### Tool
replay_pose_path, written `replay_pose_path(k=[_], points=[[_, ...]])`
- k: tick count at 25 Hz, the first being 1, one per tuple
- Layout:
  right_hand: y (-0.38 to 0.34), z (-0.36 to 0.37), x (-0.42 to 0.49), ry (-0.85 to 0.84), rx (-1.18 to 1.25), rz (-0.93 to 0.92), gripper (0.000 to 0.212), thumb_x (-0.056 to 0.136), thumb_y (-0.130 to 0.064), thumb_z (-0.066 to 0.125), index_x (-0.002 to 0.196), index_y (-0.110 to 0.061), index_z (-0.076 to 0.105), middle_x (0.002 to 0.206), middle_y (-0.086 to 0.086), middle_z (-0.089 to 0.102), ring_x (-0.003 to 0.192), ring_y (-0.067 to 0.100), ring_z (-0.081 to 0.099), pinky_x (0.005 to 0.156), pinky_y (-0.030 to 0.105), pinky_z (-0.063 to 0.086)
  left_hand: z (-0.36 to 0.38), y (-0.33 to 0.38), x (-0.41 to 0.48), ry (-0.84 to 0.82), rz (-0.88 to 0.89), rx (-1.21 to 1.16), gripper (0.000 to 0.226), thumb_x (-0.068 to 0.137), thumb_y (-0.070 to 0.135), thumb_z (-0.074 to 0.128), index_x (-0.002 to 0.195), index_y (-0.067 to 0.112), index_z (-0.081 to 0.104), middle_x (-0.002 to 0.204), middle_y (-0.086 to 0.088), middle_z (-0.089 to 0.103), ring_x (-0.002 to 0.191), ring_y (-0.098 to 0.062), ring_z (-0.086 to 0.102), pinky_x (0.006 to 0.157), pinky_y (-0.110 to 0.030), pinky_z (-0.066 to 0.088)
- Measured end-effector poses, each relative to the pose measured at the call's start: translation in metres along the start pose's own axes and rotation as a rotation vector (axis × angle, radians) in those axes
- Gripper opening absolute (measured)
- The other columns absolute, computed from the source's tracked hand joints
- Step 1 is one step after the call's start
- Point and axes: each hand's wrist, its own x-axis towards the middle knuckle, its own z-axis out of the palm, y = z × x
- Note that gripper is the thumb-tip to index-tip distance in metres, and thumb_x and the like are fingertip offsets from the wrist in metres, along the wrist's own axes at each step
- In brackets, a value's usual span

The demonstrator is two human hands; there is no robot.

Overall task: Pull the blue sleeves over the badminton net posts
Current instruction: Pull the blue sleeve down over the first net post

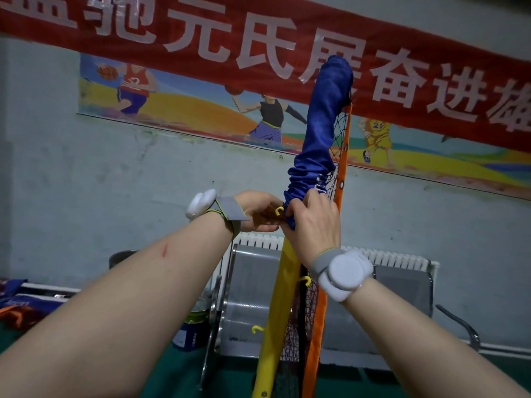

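Observation:
A blue fabric sleeve (321, 124) covers the upper part of the bundled badminton net posts, bunched in folds at its lower end. Below it the yellow post (275, 311) and the orange-edged net (319, 326) stand bare, leaning slightly right. My left hand (258, 211) grips the sleeve's lower hem from the left, beside a small yellow hook (278, 210). My right hand (313, 222) grips the same hem from the front right, fingers curled over the bunched cloth. Both wrists carry white devices on grey bands.
A metal bench (253, 297) and a white radiator (396, 257) stand behind the posts against a pale wall with a red banner (201, 38). A paint can (195, 326) sits on the green floor at left. Blue cloth items (17, 300) lie at far left.

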Motion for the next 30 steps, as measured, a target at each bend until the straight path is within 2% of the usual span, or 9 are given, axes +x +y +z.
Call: replay_pose_path(k=[3, 9, 11, 13, 16, 19, 24, 27, 30], points=[[-0.001, 0.003, 0.003, 0.039, -0.007, 0.003, 0.013, 0.059, -0.012, 0.074, 0.061, -0.010, 0.061, 0.065, 0.008, 0.049, 0.061, 0.028, 0.050, 0.054, 0.030, 0.037, -0.001, 0.000, 0.001, -0.033, -0.065, -0.057, 0.026, 0.088, 0.015, 0.055, 0.063, 0.008, 0.054, 0.044, -0.002, 0.062, 0.066, -0.013, 0.058, 0.074, -0.025, 0.050], [0.000, 0.006, 0.003, 0.083, 0.138, 0.068, 0.012, 0.065, -0.015, 0.074, 0.059, -0.011, 0.065, 0.065, 0.007, 0.048, 0.064, 0.028, 0.049, 0.060, 0.029, 0.028, -0.003, 0.004, 0.001, -0.012, -0.080, -0.026, 0.029, 0.089, 0.013, 0.051, 0.061, 0.008, 0.051, 0.039, -0.001, 0.058, 0.063, -0.012, 0.056, 0.084, -0.029, 0.045], [-0.001, 0.005, 0.003, 0.093, 0.196, 0.097, 0.011, 0.069, -0.015, 0.073, 0.062, -0.010, 0.066, 0.067, 0.007, 0.047, 0.068, 0.028, 0.050, 0.063, 0.030, 0.027, -0.005, 0.006, 0.000, -0.006, -0.083, -0.023, 0.028, 0.089, 0.012, 0.052, 0.061, 0.008, 0.052, 0.043, -0.001, 0.059, 0.064, -0.012, 0.056, 0.086, -0.028, 0.042], [-0.002, 0.004, 0.004, 0.062, 0.232, 0.132, 0.010, 0.076, -0.016, 0.069, 0.069, -0.008, 0.069, 0.072, 0.005, 0.045, 0.077, 0.028, 0.050, 0.068, 0.031, 0.025, -0.007, 0.007, 0.001, -0.009, -0.085, -0.036, 0.024, 0.089, 0.011, 0.052, 0.065, 0.007, 0.054, 0.057, -0.002, 0.060, 0.066, -0.012, 0.056, 0.087, -0.028, 0.042], [-0.003, 0.001, 0.007, -0.010, 0.280, 0.205, 0.015, 0.085, -0.021, 0.061, 0.083, -0.009, 0.070, 0.081, 0.001, 0.040, 0.089, 0.022, 0.044, 0.074, 0.026, 0.021, -0.007, 0.006, 0.003, -0.033, -0.080, -0.053, 0.022, 0.091, 0.012, 0.051, 0.069, 0.008, 0.055, 0.070, -0.002, 0.057, 0.069, -0.011, 0.055, 0.083, -0.027, 0.042], [-0.005, 0.001, 0.007, -0.008, 0.349, 0.270, 0.016, 0.086, -0.022, 0.060, 0.085, -0.010, 0.071, 0.082, 0.000, 0.039, 0.089, 0.018, 0.040, 0.073, 0.024, 0.016, -0.007, 0.005, 0.003, -0.054, -0.083, -0.080, 0.023, 0.091, 0.013, 0.050, 0.069, 0.008, 0.054, 0.069, -0.002, 0.058, 0.070, -0.011, 0.055, 0.088, -0.028, 0.040], [-0.005, -0.002, 0.010, -0.046, 0.400, 0.311, 0.014, 0.085, -0.026, 0.062, 0.087, -0.016, 0.072, 0.085, -0.003, 0.039, 0.091, 0.013, 0.031, 0.073, 0.023, 0.013, -0.011, 0.005, 0.005, -0.085, -0.088, -0.086, 0.029, 0.093, 0.014, 0.048, 0.066, 0.009, 0.054, 0.049, 0.000, 0.061, 0.071, -0.011, 0.057, 0.088, -0.028, 0.038], [-0.011, -0.004, 0.011, -0.071, 0.435, 0.361, 0.014, 0.086, -0.026, 0.062, 0.091, -0.016, 0.071, 0.087, -0.004, 0.038, 0.097, 0.015, 0.033, 0.074, 0.023, 0.014, -0.012, 0.005, 0.002, -0.079, -0.083, -0.087, 0.029, 0.095, 0.015, 0.044, 0.068, 0.009, 0.053, 0.068, -0.001, 0.058, 0.072, -0.011, 0.056, 0.091, -0.029, 0.036], [-0.010, -0.006, 0.010, -0.079, 0.436, 0.359, 0.014, 0.086, -0.027, 0.062, 0.092, -0.018, 0.072, 0.087, -0.004, 0.038, 0.097, 0.017, 0.033, 0.074, 0.023, 0.013, -0.014, 0.008, 0.000, -0.076, -0.079, -0.061, 0.027, 0.095, 0.015, 0.045, 0.069, 0.009, 0.054, 0.073, -0.001, 0.055, 0.073, -0.011, 0.054, 0.089, -0.028, 0.035]])
